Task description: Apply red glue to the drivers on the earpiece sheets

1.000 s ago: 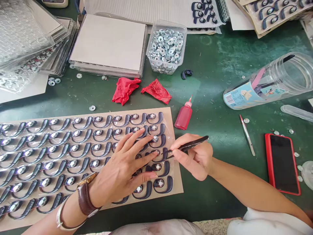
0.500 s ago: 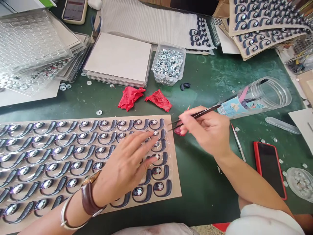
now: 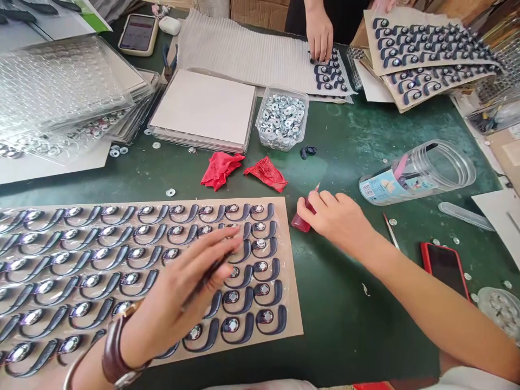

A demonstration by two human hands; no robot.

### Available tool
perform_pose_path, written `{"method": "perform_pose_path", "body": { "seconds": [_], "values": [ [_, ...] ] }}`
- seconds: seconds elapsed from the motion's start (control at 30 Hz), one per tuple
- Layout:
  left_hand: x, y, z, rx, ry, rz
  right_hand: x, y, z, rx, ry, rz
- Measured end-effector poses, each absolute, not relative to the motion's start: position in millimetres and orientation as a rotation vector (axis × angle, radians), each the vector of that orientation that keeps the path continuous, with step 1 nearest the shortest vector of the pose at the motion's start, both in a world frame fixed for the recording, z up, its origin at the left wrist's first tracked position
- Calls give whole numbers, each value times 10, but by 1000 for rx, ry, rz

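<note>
My left hand (image 3: pixel 187 281), with a watch and bangle at the wrist, hovers over a brown sheet (image 3: pixel 293 281). Between its thumb and fingers are dark tweezers (image 3: pixel 206 276), blurred and partly hidden. Rows of dark ear-hook pieces (image 3: pixel 280 320) with shiny round ends lie on the sheet under clear film. Just past the sheet's right edge, my right hand (image 3: pixel 339 219) has its fingers closed around a small red bottle (image 3: pixel 300 223). The bottle has a thin pointed tip and is partly covered by the fingers.
Red crumpled cloths (image 3: pixel 266 173), a tub of metal washers (image 3: pixel 282 122) and stacked trays (image 3: pixel 203 108) stand beyond the sheet. At right are a clear jar (image 3: pixel 447 168) on its side and a red-cased phone (image 3: pixel 444 268). A co-worker's hand (image 3: pixel 319 32) touches ear-hook pieces at the back.
The dark tweezers have passed from my right hand to my left. My right hand has closed on the red bottle. A co-worker's hand has come into view at the back.
</note>
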State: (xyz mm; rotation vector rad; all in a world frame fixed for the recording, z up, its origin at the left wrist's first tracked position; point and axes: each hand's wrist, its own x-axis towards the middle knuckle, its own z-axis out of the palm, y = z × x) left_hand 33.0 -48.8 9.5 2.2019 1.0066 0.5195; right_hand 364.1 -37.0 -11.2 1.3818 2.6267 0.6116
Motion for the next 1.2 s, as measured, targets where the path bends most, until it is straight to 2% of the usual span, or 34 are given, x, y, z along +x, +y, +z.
{"method": "perform_pose_path", "body": {
  "seconds": [0.1,0.17,0.23,0.3,0.33,0.37,0.4,0.43,0.47,0.53,0.6,0.63,0.7,0.93,1.1,1.2],
  "values": [
    [359,-615,-8,2458,903,497,3589,-277,-204,1501,2929,708],
    [395,-675,-72,2595,836,502,3474,-231,-226,1896,3178,373],
    [420,-704,-114,2707,762,505,3299,-213,-253,2296,3277,-476],
    [434,-700,-119,2781,721,527,3114,-220,-299,2380,3103,-1521],
    [439,-686,-105,2799,715,565,3042,-228,-324,2341,2975,-1913],
    [445,-664,-82,2802,711,603,2993,-237,-343,2332,2863,-2162],
    [454,-636,-53,2793,706,629,2975,-245,-351,2378,2795,-2257],
    [466,-603,-22,2778,706,650,2988,-252,-343,2468,2797,-2189],
    [481,-570,6,2765,715,645,3031,-257,-314,2565,2855,-1962],
    [515,-516,39,2762,750,565,3174,-262,-199,2624,3021,-1145],
    [542,-496,30,2790,792,440,3321,-253,-43,2472,2984,-242],
    [551,-500,9,2813,793,380,3370,-241,25,2354,2884,83],
    [561,-524,-53,2878,771,271,3393,-199,95,2117,2668,425],
    [616,-539,-206,3075,683,35,3063,-99,-49,1555,2702,547],
    [654,-489,-207,3059,667,8,2922,-337,145,1276,2898,52],
    [651,-484,-215,3043,662,88,2873,-450,74,1225,2936,-218]
  ]
}}
